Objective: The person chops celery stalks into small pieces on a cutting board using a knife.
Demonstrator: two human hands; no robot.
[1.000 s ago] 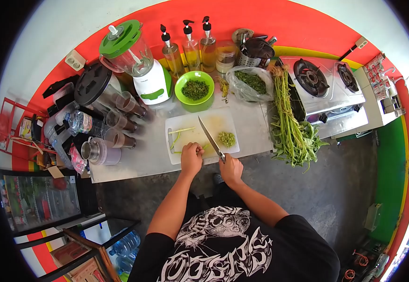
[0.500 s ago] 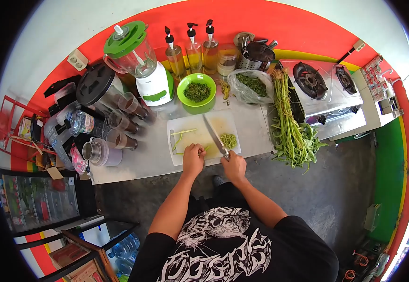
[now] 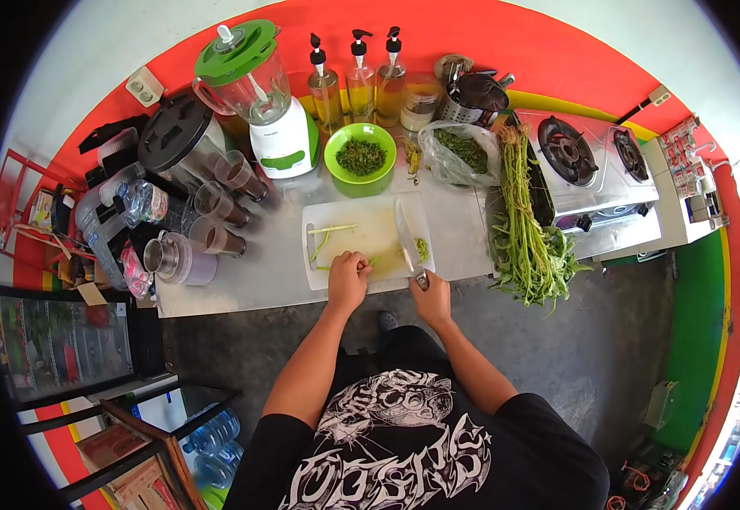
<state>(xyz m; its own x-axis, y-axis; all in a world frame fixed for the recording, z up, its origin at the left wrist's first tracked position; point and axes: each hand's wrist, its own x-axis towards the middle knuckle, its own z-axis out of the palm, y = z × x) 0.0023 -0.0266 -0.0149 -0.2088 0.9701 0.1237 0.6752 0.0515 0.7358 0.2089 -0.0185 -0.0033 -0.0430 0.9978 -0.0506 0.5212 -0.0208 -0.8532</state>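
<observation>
My right hand (image 3: 431,299) is closed round the handle of a knife (image 3: 406,231), whose blade lies over the right part of the white cutting board (image 3: 370,210). Partly hidden by the blade is a small pile of chopped green stems (image 3: 422,248). My left hand (image 3: 349,276) is at the board's front edge with its fingers pressed together round green stems, their short ends showing beside the fingertips. Longer pale green stems (image 3: 333,228) lie on the board's left part. Behind the board stands a green bowl (image 3: 359,180) holding chopped leaves.
A bundle of leafy stems (image 3: 525,229) lies right of the board, beside a two-burner stove (image 3: 595,174). Behind are a plastic bag of greens (image 3: 459,155), pump bottles (image 3: 360,85) and a blender (image 3: 278,140). Dark-filled cups (image 3: 217,238) stand left.
The knife and my right hand have moved right, and the blade now covers part of the chopped pile. My left hand stays near the same place on the board.
</observation>
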